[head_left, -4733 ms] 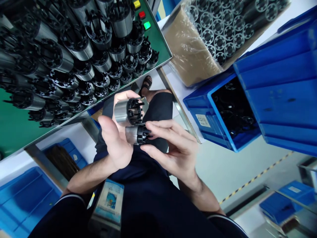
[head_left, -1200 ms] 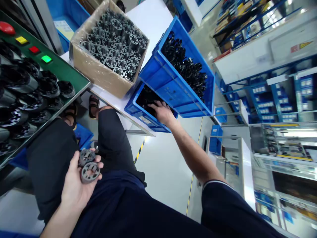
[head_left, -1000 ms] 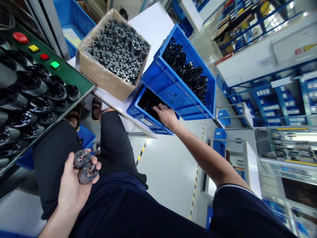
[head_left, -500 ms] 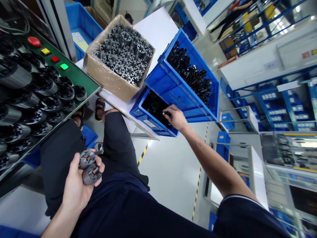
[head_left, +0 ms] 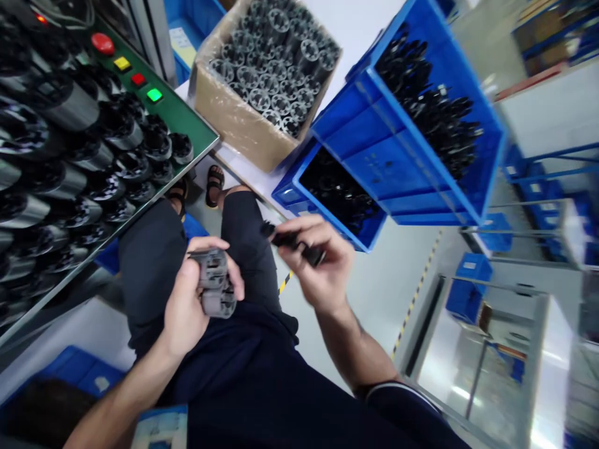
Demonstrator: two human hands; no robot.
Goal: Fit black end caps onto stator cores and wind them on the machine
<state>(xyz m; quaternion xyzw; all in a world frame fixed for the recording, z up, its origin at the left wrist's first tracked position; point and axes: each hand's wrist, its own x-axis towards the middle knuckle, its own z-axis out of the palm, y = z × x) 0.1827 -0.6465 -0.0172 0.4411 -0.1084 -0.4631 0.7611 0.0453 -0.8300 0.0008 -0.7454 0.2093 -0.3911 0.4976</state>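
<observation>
Two grey metal cylinders [head_left: 216,282] with slotted insides lie side by side in my left hand [head_left: 189,299], its fingers wrapped round them above my lap. To the right, my right hand [head_left: 322,262] pinches black plastic parts [head_left: 297,242]; their exact number is blurred. Below and beside a larger blue bin [head_left: 421,149] heaped with black parts stands a smaller blue bin [head_left: 327,218], also with black parts inside. A cardboard box [head_left: 248,134] packed with upright grey metal cylinders sits left of the bins.
At the left, a green-edged bench [head_left: 196,128] carries many metal cylinders with black inserts, plus a red button [head_left: 102,43] and lit square buttons. Another blue bin [head_left: 75,368] is at the lower left. Yellow-black tape [head_left: 416,299] runs along the floor.
My right hand has come out of the smaller blue bin with black parts and moved toward my left hand. My left hand has risen and turned the cylinders. The view has shifted left.
</observation>
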